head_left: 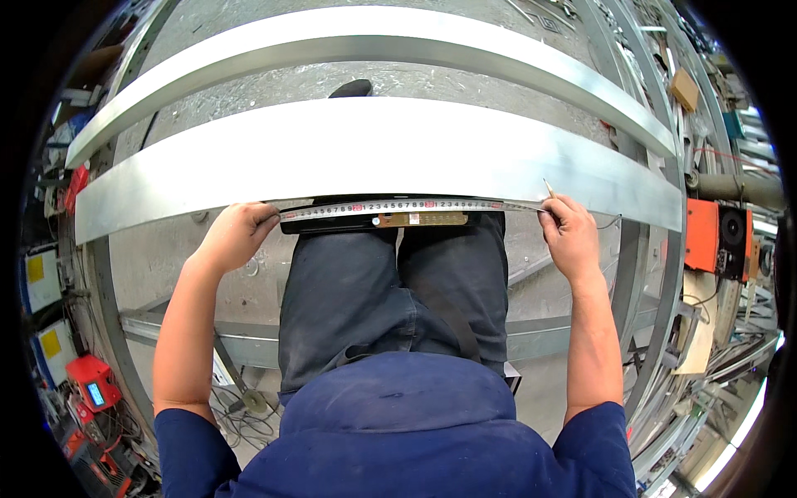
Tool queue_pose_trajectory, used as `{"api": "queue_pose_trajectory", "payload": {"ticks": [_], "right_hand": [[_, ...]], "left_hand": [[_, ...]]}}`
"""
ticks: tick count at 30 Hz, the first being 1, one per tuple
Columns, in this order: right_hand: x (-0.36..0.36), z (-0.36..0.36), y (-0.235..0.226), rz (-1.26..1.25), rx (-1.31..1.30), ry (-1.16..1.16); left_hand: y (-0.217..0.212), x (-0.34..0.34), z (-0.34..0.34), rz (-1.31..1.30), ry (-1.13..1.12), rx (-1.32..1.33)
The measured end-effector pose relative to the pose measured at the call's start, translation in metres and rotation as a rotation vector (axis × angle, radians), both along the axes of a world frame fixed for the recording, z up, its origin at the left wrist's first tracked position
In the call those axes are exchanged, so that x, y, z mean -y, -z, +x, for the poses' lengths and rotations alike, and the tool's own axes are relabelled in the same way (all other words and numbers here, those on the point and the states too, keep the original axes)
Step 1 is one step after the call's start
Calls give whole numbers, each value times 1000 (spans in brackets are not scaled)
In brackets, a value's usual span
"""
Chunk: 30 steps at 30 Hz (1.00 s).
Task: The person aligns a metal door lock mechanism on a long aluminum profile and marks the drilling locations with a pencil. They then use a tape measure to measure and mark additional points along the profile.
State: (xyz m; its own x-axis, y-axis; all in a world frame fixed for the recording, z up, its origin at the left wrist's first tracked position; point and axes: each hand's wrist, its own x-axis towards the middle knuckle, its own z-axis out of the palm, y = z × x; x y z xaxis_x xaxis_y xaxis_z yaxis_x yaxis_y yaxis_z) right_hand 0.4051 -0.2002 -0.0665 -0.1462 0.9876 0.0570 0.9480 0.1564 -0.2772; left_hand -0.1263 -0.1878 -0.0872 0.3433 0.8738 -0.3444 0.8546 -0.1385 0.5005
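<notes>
Silvery sheet-metal sheen covers the wide steel beam (374,153), and a tape measure blade (390,207) runs along its near edge, above the person's thighs. The left hand (237,236) pinches the blade's left end, thumb against fingers; the right hand (571,232) is clamped on its right end, with a pencil (549,189) jutting up toward the far side. Good work here would mean pulling the blade taut, laying it parallel to the beam's edge, and reading from straight above; sag or skew would spoil the reading. Its long axis runs left to right, bowed slightly in this lens, scale facing up and digits upright to the wearer. Whether it touches the beam, I cannot tell.
</notes>
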Motion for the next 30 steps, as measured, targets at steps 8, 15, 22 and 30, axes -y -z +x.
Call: {"api": "queue_pose_trajectory", "payload": {"ticks": [8,15,22,30], "right_hand": [[8,2,10,90,-9,8],[5,-1,10,127,5,-8],[-8,5,-9,42,-187,135],[-78,22,1,50,1,175]], "left_hand": [[-3,-1,4,-2,2,7],[-2,0,0,-13,-17,16],[-59,-24,10,130,-32,-62],[-7,-92,41,449,-43,-36]]}}
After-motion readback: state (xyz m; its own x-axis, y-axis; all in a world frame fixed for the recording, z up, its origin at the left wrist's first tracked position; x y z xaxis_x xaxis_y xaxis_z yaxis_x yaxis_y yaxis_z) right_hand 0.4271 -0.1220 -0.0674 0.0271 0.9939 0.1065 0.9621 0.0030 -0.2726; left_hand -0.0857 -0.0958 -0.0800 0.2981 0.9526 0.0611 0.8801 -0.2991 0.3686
